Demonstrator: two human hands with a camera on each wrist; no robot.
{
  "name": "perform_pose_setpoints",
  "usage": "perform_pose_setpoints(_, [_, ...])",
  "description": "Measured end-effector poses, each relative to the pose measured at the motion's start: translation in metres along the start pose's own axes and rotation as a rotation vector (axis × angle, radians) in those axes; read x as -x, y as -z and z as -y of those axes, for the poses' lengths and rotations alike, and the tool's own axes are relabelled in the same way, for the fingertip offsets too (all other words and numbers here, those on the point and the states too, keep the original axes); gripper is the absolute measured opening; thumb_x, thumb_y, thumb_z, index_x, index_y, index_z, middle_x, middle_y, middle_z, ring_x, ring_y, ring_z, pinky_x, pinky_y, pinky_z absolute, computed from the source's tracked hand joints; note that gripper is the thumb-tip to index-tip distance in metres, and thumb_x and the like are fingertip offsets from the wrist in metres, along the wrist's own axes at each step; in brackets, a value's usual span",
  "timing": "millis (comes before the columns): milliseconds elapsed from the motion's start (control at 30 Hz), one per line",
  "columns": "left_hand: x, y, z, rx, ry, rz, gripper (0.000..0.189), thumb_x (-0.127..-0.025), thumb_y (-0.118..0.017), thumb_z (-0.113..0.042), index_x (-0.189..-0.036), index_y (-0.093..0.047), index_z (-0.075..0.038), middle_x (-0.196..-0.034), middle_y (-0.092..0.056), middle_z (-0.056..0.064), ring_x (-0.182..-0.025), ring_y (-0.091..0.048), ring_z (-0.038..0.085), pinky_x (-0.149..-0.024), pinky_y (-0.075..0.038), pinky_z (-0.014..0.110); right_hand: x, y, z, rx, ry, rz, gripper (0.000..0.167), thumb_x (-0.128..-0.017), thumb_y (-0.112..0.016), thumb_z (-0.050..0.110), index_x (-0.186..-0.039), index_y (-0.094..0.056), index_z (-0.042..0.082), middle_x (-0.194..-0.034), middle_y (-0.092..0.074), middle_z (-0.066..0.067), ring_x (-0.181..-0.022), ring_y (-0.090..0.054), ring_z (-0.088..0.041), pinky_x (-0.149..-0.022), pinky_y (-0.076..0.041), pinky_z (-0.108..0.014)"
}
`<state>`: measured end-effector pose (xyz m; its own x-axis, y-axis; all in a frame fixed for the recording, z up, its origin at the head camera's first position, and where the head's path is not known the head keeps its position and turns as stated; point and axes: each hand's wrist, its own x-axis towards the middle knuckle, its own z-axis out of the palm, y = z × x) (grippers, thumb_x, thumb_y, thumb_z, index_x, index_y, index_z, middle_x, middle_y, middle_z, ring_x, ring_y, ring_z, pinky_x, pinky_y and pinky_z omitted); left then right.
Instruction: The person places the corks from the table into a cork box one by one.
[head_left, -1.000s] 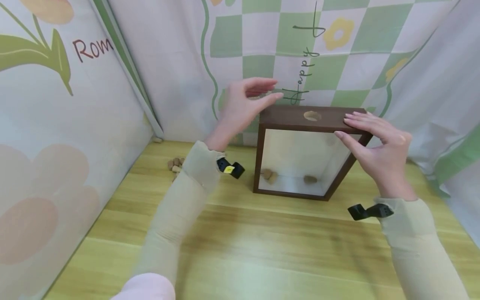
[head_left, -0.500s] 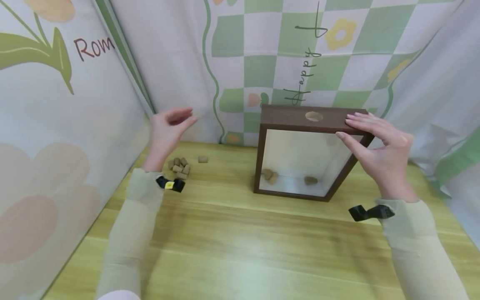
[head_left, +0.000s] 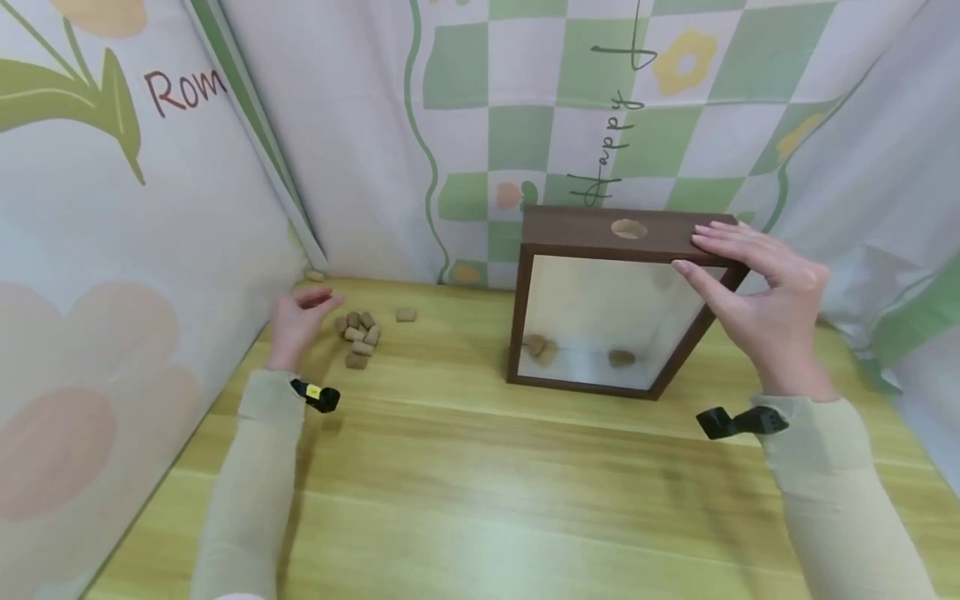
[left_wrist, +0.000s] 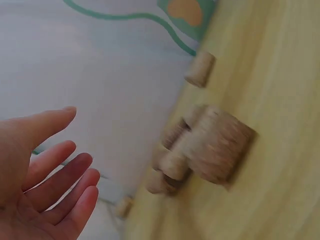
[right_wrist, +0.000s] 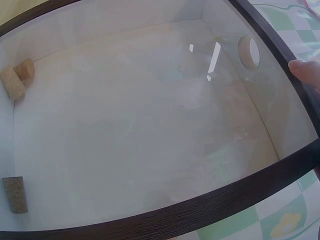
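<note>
Corks lie in a loose pile on the table, just to the right of your left hand and apart from its fingertips. That hand is relaxed: in the left wrist view its thumb stands away from the loosely bent fingers. Whether it touches the table, you cannot tell. A lone cork lies past the pile, on the side toward your right hand, and a corner cork sits beyond your left hand, where the curtain meets the side panel.

Your right hand grips the upper corner of the brown box, its fingers laid over the top and its thumb on the front edge. The box stands upright on the table, under your right hand and well to the right of your left. Just left of your right fingers, a round hole opens in its top. Through the clear front you can see three corks at the bottom: two close together toward your left-hand side and one by itself nearer your right hand.

Your sleeves are pale, and each cuff carries a small black camera, the left one with a yellow mark. Behind both hands, the curtain shows green and white checks; the panel left of your left hand bears flowers and the letters "Rom".
</note>
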<state>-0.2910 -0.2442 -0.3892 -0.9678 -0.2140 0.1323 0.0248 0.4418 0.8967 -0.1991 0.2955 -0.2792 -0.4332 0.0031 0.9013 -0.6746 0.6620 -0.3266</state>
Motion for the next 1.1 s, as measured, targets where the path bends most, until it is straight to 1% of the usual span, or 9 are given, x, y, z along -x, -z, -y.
perform_pose_setpoints(100, [-0.004, -0.004, 0.015, -0.004, 0.039, 0.001, 0.041, -0.095, -0.075, -0.022, -0.129, -0.068, 0.0, -0.126, -0.068, 0.018, -0.115, -0.061, 0.029, -0.094, -0.05, 0.033, -0.001, -0.001, 0.004, -0.004, 0.006, -0.001, 0.03, -0.075, -0.092, 0.01, -0.102, -0.081, 0.002, -0.104, -0.075, -0.017, -0.111, -0.068, -0.016, -0.105, -0.047, -0.038])
perform_pose_setpoints(167, [-0.006, -0.008, 0.021, 0.023, 0.071, 0.011, 0.041, -0.094, -0.075, -0.018, -0.129, -0.067, 0.002, -0.125, -0.067, 0.02, -0.116, -0.06, 0.03, -0.098, -0.049, 0.035, -0.002, -0.001, 0.008, -0.007, 0.008, -0.007, 0.03, -0.075, -0.092, 0.009, -0.101, -0.081, 0.001, -0.104, -0.075, -0.018, -0.111, -0.068, -0.017, -0.105, -0.047, -0.038])
perform_pose_setpoints(267, [-0.007, -0.012, 0.025, 0.053, 0.103, 0.013, 0.041, -0.092, -0.075, -0.012, -0.128, -0.067, 0.005, -0.123, -0.066, 0.022, -0.116, -0.059, 0.031, -0.102, -0.047, 0.038, -0.003, -0.001, 0.015, -0.005, 0.011, -0.006, 0.029, -0.075, -0.091, 0.007, -0.101, -0.08, 0.0, -0.104, -0.074, -0.019, -0.111, -0.068, -0.017, -0.105, -0.047, -0.038])
perform_pose_setpoints(367, [-0.008, -0.013, 0.029, 0.043, 0.121, 0.028, 0.041, -0.092, -0.076, -0.008, -0.128, -0.065, 0.008, -0.124, -0.065, 0.024, -0.116, -0.058, 0.033, -0.103, -0.046, 0.04, -0.003, -0.001, 0.017, 0.0, 0.006, 0.003, 0.03, -0.075, -0.091, 0.005, -0.102, -0.08, 0.0, -0.104, -0.074, -0.019, -0.111, -0.068, -0.015, -0.105, -0.047, -0.037])
perform_pose_setpoints(467, [-0.009, -0.013, 0.031, -0.024, 0.105, 0.041, 0.04, -0.092, -0.076, -0.007, -0.127, -0.065, 0.008, -0.123, -0.066, 0.026, -0.115, -0.06, 0.036, -0.103, -0.047, 0.042, -0.001, 0.0, 0.012, 0.006, 0.002, 0.009, 0.03, -0.074, -0.091, 0.004, -0.102, -0.08, 0.0, -0.105, -0.074, -0.019, -0.111, -0.068, -0.012, -0.105, -0.047, -0.037])
perform_pose_setpoints(600, [-0.011, -0.012, 0.033, -0.111, 0.075, 0.056, 0.038, -0.093, -0.075, -0.008, -0.126, -0.066, 0.009, -0.122, -0.066, 0.028, -0.117, -0.06, 0.04, -0.104, -0.046, 0.044, 0.001, 0.001, 0.001, 0.005, 0.001, 0.0, 0.032, -0.073, -0.093, 0.006, -0.102, -0.081, 0.003, -0.105, -0.075, -0.016, -0.111, -0.068, -0.013, -0.105, -0.047, -0.037])
perform_pose_setpoints(700, [-0.012, -0.01, 0.035, -0.151, 0.086, 0.069, 0.037, -0.094, -0.074, -0.01, -0.125, -0.067, 0.008, -0.123, -0.066, 0.027, -0.12, -0.058, 0.041, -0.107, -0.043, 0.046, 0.001, 0.0, -0.003, 0.002, 0.002, -0.004, 0.032, -0.073, -0.093, 0.008, -0.102, -0.081, 0.004, -0.105, -0.075, -0.015, -0.111, -0.068, -0.014, -0.105, -0.047, -0.037])
perform_pose_setpoints(867, [-0.011, -0.01, 0.041, -0.149, 0.112, 0.069, 0.036, -0.094, -0.074, -0.013, -0.123, -0.069, 0.007, -0.123, -0.066, 0.026, -0.121, -0.058, 0.041, -0.11, -0.04, 0.046, 0.001, 0.0, -0.003, -0.003, 0.0, -0.01, 0.031, -0.073, -0.093, 0.008, -0.102, -0.081, 0.004, -0.105, -0.075, -0.015, -0.111, -0.068, -0.015, -0.105, -0.048, -0.038])
perform_pose_setpoints(1100, [-0.01, -0.008, 0.047, -0.141, 0.086, 0.067, 0.036, -0.093, -0.076, -0.013, -0.121, -0.07, 0.007, -0.121, -0.067, 0.026, -0.12, -0.059, 0.042, -0.109, -0.04, 0.046, 0.001, 0.001, -0.004, 0.002, -0.006, 0.0, 0.032, -0.073, -0.093, 0.008, -0.102, -0.081, 0.005, -0.105, -0.075, -0.014, -0.112, -0.068, -0.015, -0.105, -0.047, -0.037])
